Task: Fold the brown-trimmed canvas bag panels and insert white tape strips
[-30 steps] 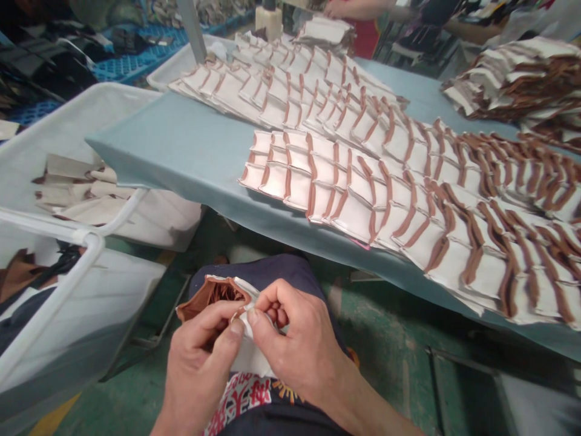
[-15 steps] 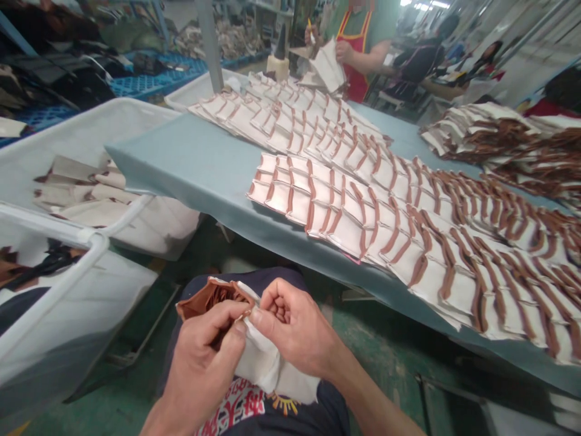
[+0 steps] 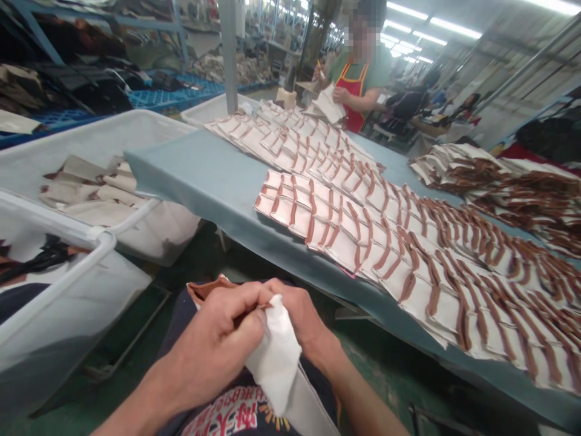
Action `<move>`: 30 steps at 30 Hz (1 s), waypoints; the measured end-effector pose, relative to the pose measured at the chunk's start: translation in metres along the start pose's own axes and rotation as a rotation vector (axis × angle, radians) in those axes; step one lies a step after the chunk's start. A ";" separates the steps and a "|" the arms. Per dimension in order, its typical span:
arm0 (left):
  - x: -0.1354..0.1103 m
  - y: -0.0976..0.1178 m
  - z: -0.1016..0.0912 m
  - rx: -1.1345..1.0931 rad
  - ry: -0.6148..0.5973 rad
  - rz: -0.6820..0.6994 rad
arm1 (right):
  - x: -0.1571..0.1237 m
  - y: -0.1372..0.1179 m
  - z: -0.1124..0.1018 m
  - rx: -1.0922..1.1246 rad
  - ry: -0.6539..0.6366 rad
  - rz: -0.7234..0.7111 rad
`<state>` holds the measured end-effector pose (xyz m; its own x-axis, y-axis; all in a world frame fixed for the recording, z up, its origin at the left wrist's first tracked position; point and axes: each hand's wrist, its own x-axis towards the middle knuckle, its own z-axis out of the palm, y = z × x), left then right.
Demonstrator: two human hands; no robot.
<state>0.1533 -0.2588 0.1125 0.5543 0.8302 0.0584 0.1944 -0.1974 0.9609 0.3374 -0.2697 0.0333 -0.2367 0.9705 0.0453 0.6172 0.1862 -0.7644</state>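
Over my lap I hold a white fabric piece (image 3: 278, 354) with a brown lining, partly folded and hanging down below my fingers. My left hand (image 3: 216, 336) pinches its edge between thumb and forefinger, and a brown corner sticks out beyond the knuckles. Behind the white flap, my right hand (image 3: 303, 312) is closed against the same piece, close to the left fingertips. The flap hides the right fingertips. Dark clothing with a red and white printed pattern (image 3: 236, 415) lies beneath.
Overlapping rows of white pieces with brown edges (image 3: 345, 230) cover much of the blue-grey table (image 3: 177, 157). White bins (image 3: 91, 284) stand at left. Across the table, a person in a red apron (image 3: 356, 91) holds white pieces. Stacked pieces (image 3: 503, 181) lie at right.
The white flap has swung up in front of my right fingers. My right hand has turned over behind it, and both hands have shifted slightly right. The camera view has tilted up.
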 end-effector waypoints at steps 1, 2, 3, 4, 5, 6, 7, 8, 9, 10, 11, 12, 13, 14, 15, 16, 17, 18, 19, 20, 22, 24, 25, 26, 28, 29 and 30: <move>0.001 0.002 -0.005 0.017 0.024 0.003 | -0.002 -0.001 -0.008 0.018 0.094 0.022; 0.001 0.003 -0.011 0.036 0.032 0.008 | -0.005 -0.004 -0.016 0.068 0.182 0.038; 0.002 0.003 -0.015 0.051 0.016 0.013 | -0.007 -0.008 -0.025 0.141 0.251 0.037; 0.002 0.003 -0.018 0.057 -0.018 0.010 | -0.010 -0.014 -0.033 0.208 0.297 0.011; 0.003 0.003 -0.021 0.057 -0.055 0.009 | -0.011 -0.020 -0.041 0.262 0.311 -0.040; 0.003 0.003 -0.022 0.061 -0.090 0.005 | -0.012 -0.028 -0.048 0.291 0.294 -0.106; 0.004 0.003 -0.022 0.072 -0.115 0.004 | -0.011 -0.035 -0.053 0.301 0.260 -0.176; 0.004 0.004 -0.022 0.091 -0.126 0.011 | -0.009 -0.041 -0.057 0.291 0.213 -0.247; 0.004 0.004 -0.022 0.113 -0.128 0.024 | -0.005 -0.045 -0.059 0.266 0.159 -0.313; 0.004 0.004 -0.022 0.135 -0.120 0.037 | -0.001 -0.048 -0.061 0.230 0.111 -0.376; 0.004 0.004 -0.023 0.156 -0.118 0.049 | 0.004 -0.049 -0.062 0.187 0.070 -0.430; 0.003 0.004 -0.024 0.179 -0.115 0.055 | 0.009 -0.048 -0.062 0.139 0.036 -0.471; 0.002 0.004 -0.025 0.203 -0.115 0.054 | 0.014 -0.047 -0.062 0.087 0.009 -0.499; 0.000 0.004 -0.026 0.228 -0.113 0.047 | 0.017 -0.045 -0.062 0.035 -0.013 -0.507; -0.001 0.004 -0.027 0.254 -0.102 0.040 | 0.019 -0.044 -0.062 -0.005 -0.037 -0.496; -0.002 0.003 -0.027 0.274 -0.092 0.035 | 0.021 -0.043 -0.062 -0.025 -0.069 -0.475; -0.003 0.003 -0.027 0.283 -0.085 0.031 | 0.021 -0.043 -0.061 -0.020 -0.103 -0.449; -0.004 0.002 -0.026 0.285 -0.076 0.033 | 0.021 -0.043 -0.061 0.008 -0.135 -0.421; -0.004 0.002 -0.025 0.283 -0.072 0.043 | 0.020 -0.044 -0.061 0.050 -0.164 -0.389; -0.004 0.001 -0.024 0.287 -0.066 0.061 | 0.020 -0.045 -0.061 0.097 -0.186 -0.362; -0.004 -0.002 -0.022 0.319 -0.057 0.118 | 0.018 -0.045 -0.061 0.168 -0.207 -0.317; -0.005 -0.008 -0.022 0.399 -0.043 0.216 | 0.017 -0.044 -0.061 0.215 -0.226 -0.263; -0.005 -0.011 -0.022 0.448 -0.041 0.280 | 0.017 -0.043 -0.061 0.252 -0.245 -0.227; -0.005 -0.015 -0.022 0.493 -0.037 0.350 | 0.017 -0.042 -0.062 0.301 -0.276 -0.184; -0.006 -0.023 -0.025 0.565 -0.051 0.477 | 0.018 -0.038 -0.062 0.432 -0.365 -0.091; -0.006 -0.027 -0.026 0.587 -0.064 0.524 | 0.019 -0.036 -0.062 0.506 -0.417 -0.049; -0.005 -0.031 -0.027 0.601 -0.075 0.560 | 0.020 -0.033 -0.061 0.575 -0.467 -0.012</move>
<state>0.1225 -0.2432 0.0898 0.7464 0.4931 0.4469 0.2610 -0.8346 0.4851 0.3579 -0.2472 0.0991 -0.6148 0.7787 -0.1246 0.1528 -0.0374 -0.9876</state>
